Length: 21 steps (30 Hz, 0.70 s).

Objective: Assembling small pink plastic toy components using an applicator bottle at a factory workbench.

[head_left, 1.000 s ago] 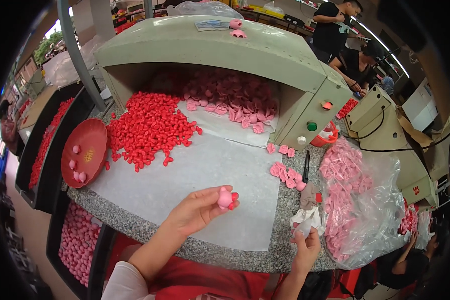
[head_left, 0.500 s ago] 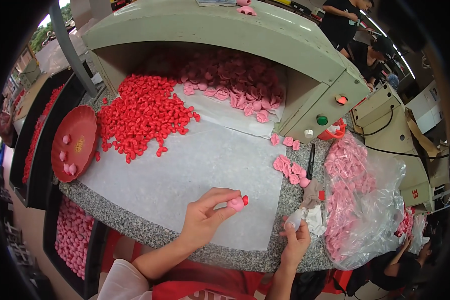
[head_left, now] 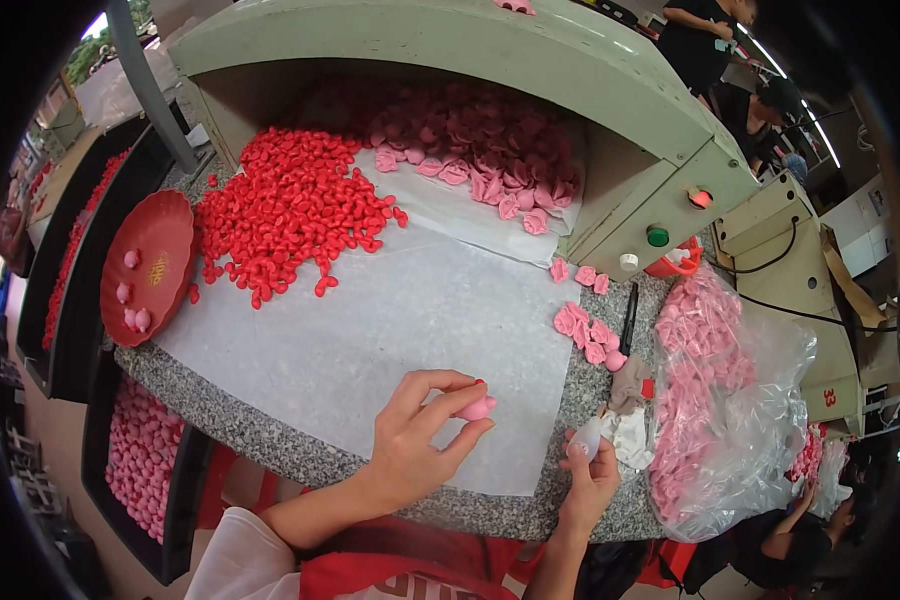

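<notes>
Over the white paper sheet [head_left: 370,330], my left hand [head_left: 415,440] holds a small round pink piece [head_left: 478,408] at its fingertips. A bit of red shows at the top of that piece, by the index finger. The left thumb is lowered, apart from the piece. To the right, by the counter's front edge, my right hand [head_left: 592,483] grips a small translucent, bulb-shaped squeeze bottle [head_left: 587,437], its tip up. Just beyond the bottle lie a crumpled white tissue [head_left: 627,438] and a grey-brown cloth [head_left: 630,385].
A pile of red bean-shaped pieces [head_left: 290,210] covers the sheet's far left. Pink flower pieces [head_left: 490,160] fill the green metal housing [head_left: 440,45]. A red dish [head_left: 160,250] stands left. Pink rosettes [head_left: 585,330], a black pen [head_left: 630,318] and a plastic bag [head_left: 710,400] lie right.
The pink piece has turned in my left fingers, its red bit moving from the right side to the top. My left thumb has dropped away from it. The right hand keeps its hold.
</notes>
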Each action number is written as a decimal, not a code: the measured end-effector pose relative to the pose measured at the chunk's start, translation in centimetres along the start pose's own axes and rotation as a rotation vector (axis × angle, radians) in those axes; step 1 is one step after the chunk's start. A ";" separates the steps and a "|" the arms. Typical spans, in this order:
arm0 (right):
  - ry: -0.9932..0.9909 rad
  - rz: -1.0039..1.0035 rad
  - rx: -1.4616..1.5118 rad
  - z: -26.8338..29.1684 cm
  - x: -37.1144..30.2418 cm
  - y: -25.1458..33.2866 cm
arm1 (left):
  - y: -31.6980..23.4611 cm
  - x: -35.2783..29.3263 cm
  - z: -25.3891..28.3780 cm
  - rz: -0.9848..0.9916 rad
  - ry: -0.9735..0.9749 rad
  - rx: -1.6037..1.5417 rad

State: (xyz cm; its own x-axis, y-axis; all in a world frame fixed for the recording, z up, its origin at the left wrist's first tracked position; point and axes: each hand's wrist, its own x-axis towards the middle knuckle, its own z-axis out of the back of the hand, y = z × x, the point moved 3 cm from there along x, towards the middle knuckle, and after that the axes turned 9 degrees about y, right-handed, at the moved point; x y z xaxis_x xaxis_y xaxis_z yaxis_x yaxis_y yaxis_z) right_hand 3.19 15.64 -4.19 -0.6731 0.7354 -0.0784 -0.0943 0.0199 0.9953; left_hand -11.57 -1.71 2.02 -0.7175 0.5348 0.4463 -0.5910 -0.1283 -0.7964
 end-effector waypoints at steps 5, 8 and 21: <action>0.003 0.000 -0.015 -0.1 0.0 0.1 | 0.5 0.0 -0.1 0.183 0.150 -0.438; 0.003 0.003 -0.016 0.1 -0.1 0.0 | 1.5 -0.3 -0.8 0.642 0.301 -1.135; 0.003 -0.003 -0.017 0.0 -0.1 0.0 | 2.8 -1.2 -1.3 0.582 0.393 -1.345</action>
State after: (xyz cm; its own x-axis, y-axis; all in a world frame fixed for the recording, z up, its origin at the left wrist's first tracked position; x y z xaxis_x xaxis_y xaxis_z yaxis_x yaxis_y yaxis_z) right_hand 3.29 15.58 -4.22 -0.6748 0.7335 -0.0818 -0.1092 0.0104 0.9940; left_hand -11.91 -1.60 -1.30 -0.4557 0.8901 -0.0129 0.6530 0.3244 -0.6844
